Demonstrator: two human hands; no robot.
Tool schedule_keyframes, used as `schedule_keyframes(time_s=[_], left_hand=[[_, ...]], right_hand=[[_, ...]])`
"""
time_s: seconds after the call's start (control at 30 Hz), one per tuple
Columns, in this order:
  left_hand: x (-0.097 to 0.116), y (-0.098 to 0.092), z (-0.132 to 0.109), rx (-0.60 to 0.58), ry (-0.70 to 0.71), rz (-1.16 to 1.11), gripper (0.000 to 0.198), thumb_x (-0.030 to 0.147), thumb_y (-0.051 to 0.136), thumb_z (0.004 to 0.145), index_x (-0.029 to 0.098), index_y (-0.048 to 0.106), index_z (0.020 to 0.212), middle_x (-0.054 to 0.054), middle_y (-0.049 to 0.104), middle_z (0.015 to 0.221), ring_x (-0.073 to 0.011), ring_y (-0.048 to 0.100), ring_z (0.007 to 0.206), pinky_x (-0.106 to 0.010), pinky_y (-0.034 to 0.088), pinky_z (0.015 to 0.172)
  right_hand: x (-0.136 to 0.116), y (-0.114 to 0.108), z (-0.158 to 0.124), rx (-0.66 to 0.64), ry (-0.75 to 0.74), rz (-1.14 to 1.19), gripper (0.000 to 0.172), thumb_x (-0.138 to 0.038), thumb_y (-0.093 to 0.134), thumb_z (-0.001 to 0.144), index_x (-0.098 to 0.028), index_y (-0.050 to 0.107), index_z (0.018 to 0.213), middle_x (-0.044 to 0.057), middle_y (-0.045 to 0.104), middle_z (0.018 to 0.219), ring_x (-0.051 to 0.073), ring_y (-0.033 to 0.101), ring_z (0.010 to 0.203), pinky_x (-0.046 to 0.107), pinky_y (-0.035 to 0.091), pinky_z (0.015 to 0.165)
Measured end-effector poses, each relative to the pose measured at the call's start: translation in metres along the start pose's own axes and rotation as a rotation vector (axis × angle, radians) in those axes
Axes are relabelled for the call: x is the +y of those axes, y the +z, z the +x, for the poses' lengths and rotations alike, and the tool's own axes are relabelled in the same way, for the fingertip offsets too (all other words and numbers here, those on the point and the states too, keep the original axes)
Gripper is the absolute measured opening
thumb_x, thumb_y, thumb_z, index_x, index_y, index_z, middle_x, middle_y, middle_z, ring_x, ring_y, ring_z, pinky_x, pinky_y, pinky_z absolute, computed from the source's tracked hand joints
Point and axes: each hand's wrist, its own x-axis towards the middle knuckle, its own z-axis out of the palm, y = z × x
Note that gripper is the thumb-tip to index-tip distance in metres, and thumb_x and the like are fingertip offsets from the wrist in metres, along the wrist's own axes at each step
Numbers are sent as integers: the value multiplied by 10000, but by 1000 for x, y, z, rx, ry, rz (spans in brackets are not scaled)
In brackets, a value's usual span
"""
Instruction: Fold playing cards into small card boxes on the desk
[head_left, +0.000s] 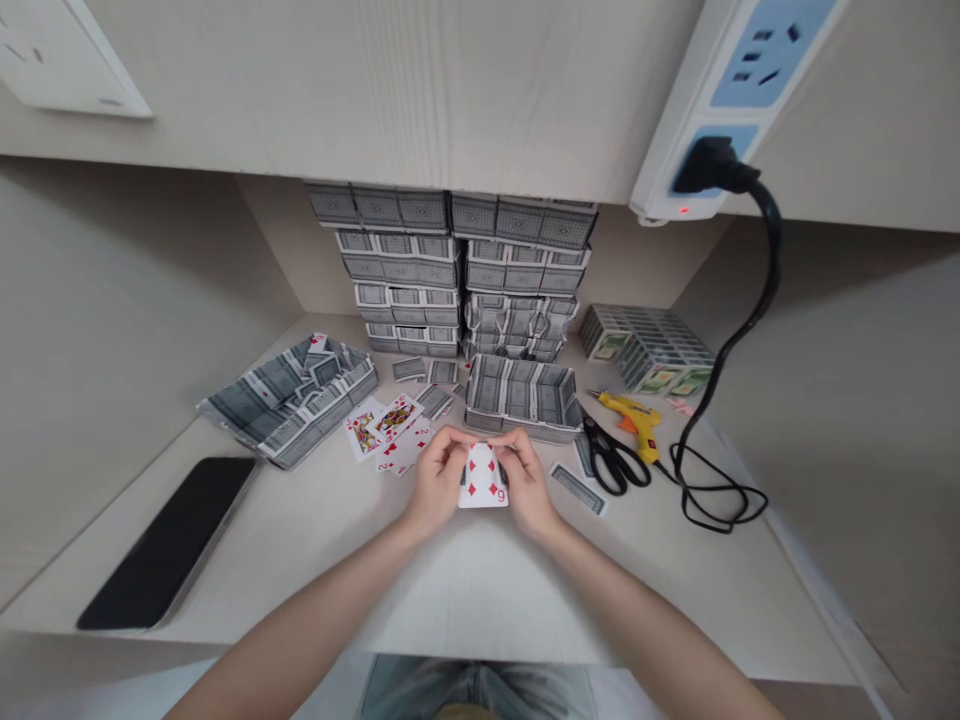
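My left hand (439, 478) and my right hand (525, 482) meet over the middle of the desk, fingers pinched on the top edge of a red diamond playing card (483, 478), face up between them. Just behind my hands stands an open box folded from card backs (523, 399). A few loose face-up cards (390, 432) lie to the left of my left hand.
Stacks of folded card boxes (454, 272) line the back wall. A larger card tray (292, 398) sits left, a black phone (169, 542) at front left. Black scissors (611, 458), a yellow glue gun (634, 417), its black cable (712, 495) and card decks (649, 348) lie right.
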Motion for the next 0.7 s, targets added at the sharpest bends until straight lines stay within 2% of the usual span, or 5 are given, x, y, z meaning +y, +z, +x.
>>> schedule_keyframes(time_s=[0.2, 0.37, 0.5, 0.6, 0.7], left_hand=[[0, -2, -1, -41, 50, 50, 119, 148, 428, 703, 159, 545, 685, 34, 552, 577, -72, 464, 491, -168, 358, 459], [-8, -8, 3, -99, 136, 128, 157, 129, 423, 709, 159, 577, 699, 31, 574, 587, -61, 472, 477, -156, 357, 447], [-10, -13, 6, -158, 192, 183, 167, 122, 431, 705, 158, 594, 693, 29, 572, 573, -61, 466, 475, -160, 355, 457], [-3, -18, 8, -259, 187, 200, 160, 140, 440, 715, 151, 595, 679, 26, 552, 548, -67, 456, 477, -171, 349, 469], [3, -22, 11, -367, 116, 130, 130, 203, 480, 730, 151, 592, 771, 13, 561, 621, -86, 494, 548, -185, 380, 513]], right_hand=[[-1, -4, 1, -9, 66, 77, 65, -267, 499, 695, -208, 473, 704, -54, 461, 573, 104, 397, 498, 210, 306, 473], [-10, -10, 5, -208, 216, 196, 202, -354, 497, 715, -215, 510, 860, -57, 441, 535, 95, 376, 416, 202, 255, 387], [-20, -10, 8, -289, 278, 68, 275, -449, 560, 710, -180, 504, 702, -71, 393, 479, 54, 293, 356, 190, 171, 349], [-23, -11, 10, -310, 266, 44, 310, -441, 629, 662, -167, 483, 646, -86, 366, 457, 31, 235, 354, 183, 146, 353], [-20, -13, 11, -286, 257, 16, 319, -458, 623, 664, -169, 489, 664, -93, 380, 437, 27, 228, 330, 178, 143, 333]])
